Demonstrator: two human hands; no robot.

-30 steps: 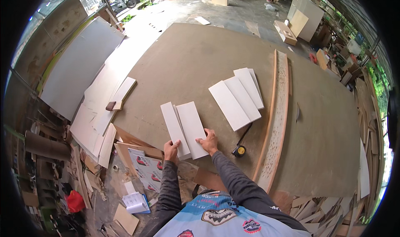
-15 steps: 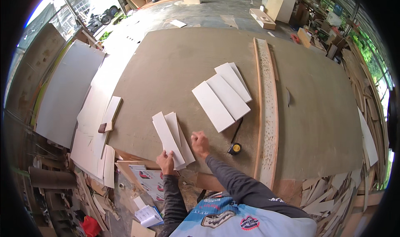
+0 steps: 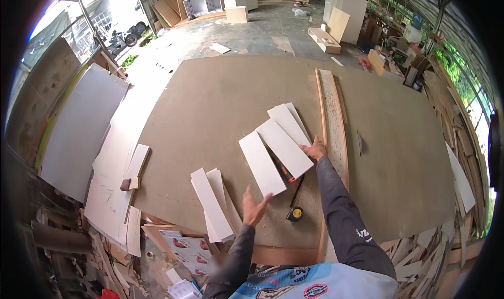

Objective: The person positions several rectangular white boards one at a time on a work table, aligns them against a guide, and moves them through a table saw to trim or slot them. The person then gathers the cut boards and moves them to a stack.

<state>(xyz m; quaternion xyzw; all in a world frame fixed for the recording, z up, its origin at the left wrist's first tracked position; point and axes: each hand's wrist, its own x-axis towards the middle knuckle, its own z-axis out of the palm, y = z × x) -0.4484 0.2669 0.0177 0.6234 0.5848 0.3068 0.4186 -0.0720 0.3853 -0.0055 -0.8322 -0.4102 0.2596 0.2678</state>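
Observation:
My right hand (image 3: 315, 149) grips the right edge of a white board (image 3: 285, 148) in the fanned pile near the middle of the table. Left of that lies another white board (image 3: 262, 163), and a gap now parts the two. In the gap shows part of a red and black tool (image 3: 286, 174), its kind hidden by the boards. My left hand (image 3: 255, 207), fingers spread and holding nothing, is by the lower end of the left board. A second, narrower stack of white strips (image 3: 212, 204) rests to its left. A black and yellow tape measure (image 3: 295, 213) sits below the pile.
A long wood-edged strip (image 3: 332, 126) runs along the brown tabletop (image 3: 220, 99) right of the pile. Beyond it lies a thin dark piece (image 3: 359, 143). Large white sheets (image 3: 84, 133) lean at the left. Offcuts (image 3: 415, 257) heap at the lower right.
My left hand has left the narrow strips and moved right toward the pile. My right hand has reached up and right to a board, and the gap has opened, baring the red tool.

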